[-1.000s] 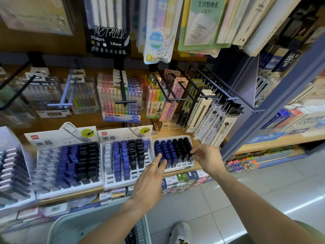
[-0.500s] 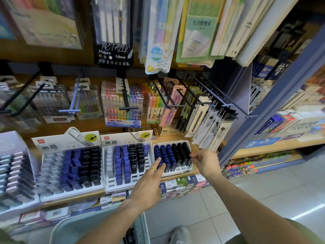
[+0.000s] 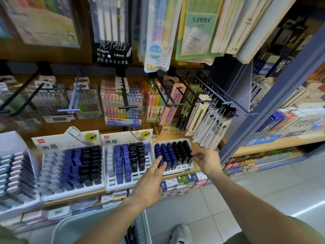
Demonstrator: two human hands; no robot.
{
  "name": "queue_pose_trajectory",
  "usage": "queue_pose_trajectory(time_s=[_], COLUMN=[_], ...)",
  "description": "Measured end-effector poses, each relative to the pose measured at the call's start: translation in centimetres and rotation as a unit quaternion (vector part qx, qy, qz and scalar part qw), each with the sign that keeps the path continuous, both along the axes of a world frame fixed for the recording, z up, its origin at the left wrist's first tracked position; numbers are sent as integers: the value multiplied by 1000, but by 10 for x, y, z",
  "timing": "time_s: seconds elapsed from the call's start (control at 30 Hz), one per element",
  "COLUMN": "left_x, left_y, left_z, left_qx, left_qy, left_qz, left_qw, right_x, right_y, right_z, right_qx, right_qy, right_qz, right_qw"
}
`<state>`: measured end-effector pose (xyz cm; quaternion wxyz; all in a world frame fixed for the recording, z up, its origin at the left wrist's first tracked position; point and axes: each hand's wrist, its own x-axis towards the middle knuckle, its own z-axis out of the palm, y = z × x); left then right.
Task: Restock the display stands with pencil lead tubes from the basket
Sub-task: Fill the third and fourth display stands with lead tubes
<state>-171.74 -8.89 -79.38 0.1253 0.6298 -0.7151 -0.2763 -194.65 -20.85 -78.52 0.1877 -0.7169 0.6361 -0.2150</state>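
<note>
— Head view, nearest first?
— Basket [image 3: 98, 226] at the bottom edge. Left hand [image 3: 149, 184], fingers straight, touches blue tubes [image 3: 163, 154]; right hand [image 3: 207, 161] pinches a black tube [image 3: 189, 155] in the small stand [image 3: 175, 169].

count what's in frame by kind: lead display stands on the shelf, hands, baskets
Display stands: 4
Hands: 2, left and right
Baskets: 1
Total: 7
</note>
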Motion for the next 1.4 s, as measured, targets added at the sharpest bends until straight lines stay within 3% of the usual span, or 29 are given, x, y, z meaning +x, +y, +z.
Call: queue_pose_trajectory(time_s=[0.3,0.4,0.53,0.7,0.87,1.0,1.1,1.3,1.4], left_x=[12,21,47,87,97,80,68,51,45], left_y=[11,30,64,109,134,136,128,120,116], left_z=[5,4,-21,-82,-146,-184,-218,-264,-258], left_qx=[-12,-6,66,228,322,372,384,389,367], left_qy=[45,21,-23,-7,87,184,226,355,368], left_qz=[-16,-38,-27,73,247,319,364,484,526], left_qw=[999,999,997,971,910,852,818,699,673], right_x=[1,25,78,137,171,185,195,202,205], right_y=[36,63,117,182,209,211,212,216,217], right_z=[18,23,-5,-74,-125,-157,-178,-208,-212], right_qx=[22,53,186,332,426,449,467,441,453], right_qy=[17,19,-71,-21,61,68,51,31,10], right_qz=[-103,-93,-13,51,35,12,8,-37,-49], right_qw=[994,994,980,942,902,891,883,896,890])
